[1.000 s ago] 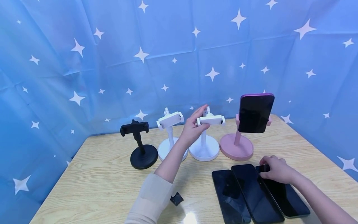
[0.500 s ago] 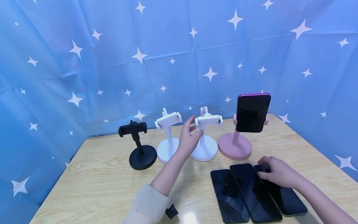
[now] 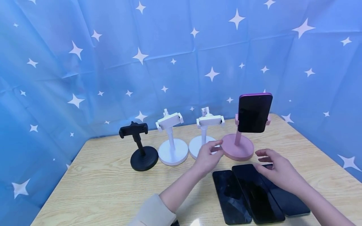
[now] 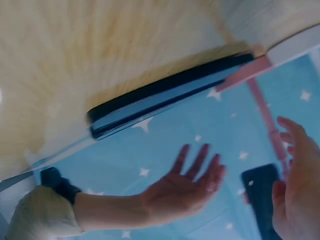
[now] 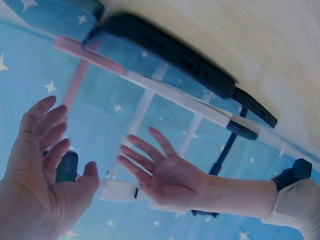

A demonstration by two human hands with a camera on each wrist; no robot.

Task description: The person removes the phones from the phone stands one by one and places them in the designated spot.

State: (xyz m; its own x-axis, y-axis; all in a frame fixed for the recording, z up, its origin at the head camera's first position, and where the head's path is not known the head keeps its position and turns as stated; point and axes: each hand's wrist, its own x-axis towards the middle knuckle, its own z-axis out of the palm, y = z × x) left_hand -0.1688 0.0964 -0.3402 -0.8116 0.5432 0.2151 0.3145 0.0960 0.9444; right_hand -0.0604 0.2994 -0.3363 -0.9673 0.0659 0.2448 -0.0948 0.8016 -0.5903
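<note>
My left hand [image 3: 208, 157], fingers loosely bent and holding nothing, is in front of the right-hand white phone stand [image 3: 210, 121]. Above the rightmost of three dark phones [image 3: 294, 201] hovers my right hand [image 3: 275, 171], with thumb and fingers apart. To its left lie a middle phone [image 3: 258, 194] and a left phone [image 3: 230, 194], screens up. Both hands appear in the wrist views, where my right hand [image 4: 182, 192] and left hand [image 5: 167, 175] are seen with spread fingers. A pink stand [image 3: 237, 150] clamps an upright purple-edged phone [image 3: 254, 113].
Another white stand [image 3: 173, 152] and a black stand [image 3: 145, 158] stand to the left in the row, their clamps holding no phone. A star-printed blue curtain [image 3: 181, 75] hangs behind the wooden table [image 3: 99, 188]. A small dark object [image 3: 175, 223] is partly behind the left sleeve.
My left hand has let go of the right-hand white stand's clamp and moved down and right. My right hand has lifted off the rightmost phone, its fingers spreading slightly.
</note>
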